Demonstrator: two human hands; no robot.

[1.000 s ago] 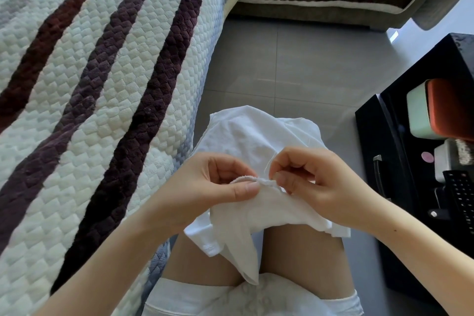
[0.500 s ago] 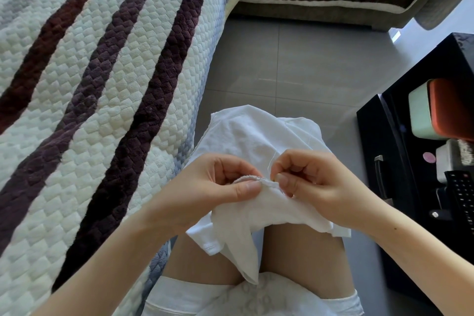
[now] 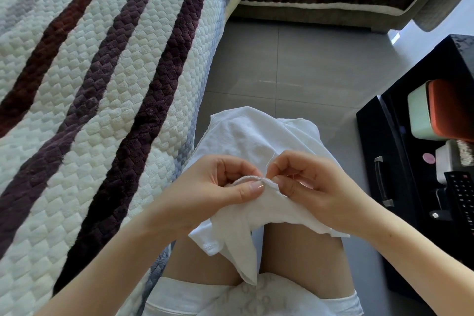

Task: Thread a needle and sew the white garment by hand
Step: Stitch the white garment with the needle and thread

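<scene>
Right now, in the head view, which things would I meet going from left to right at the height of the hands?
striped quilted cover → left hand → pinched edge of the white garment → right hand → metal handle of the black cabinet → remote control

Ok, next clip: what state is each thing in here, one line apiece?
white garment: crumpled over the knees, raw edge folded up between both hands.
left hand: pinches the folded edge, thumb on top.
right hand: fingers curled, pinches the same edge beside it.
thread: thin strand rising from the edge by the right forefinger.
needle: too small to tell.
remote control: lies keys-up on the black cabinet.
</scene>
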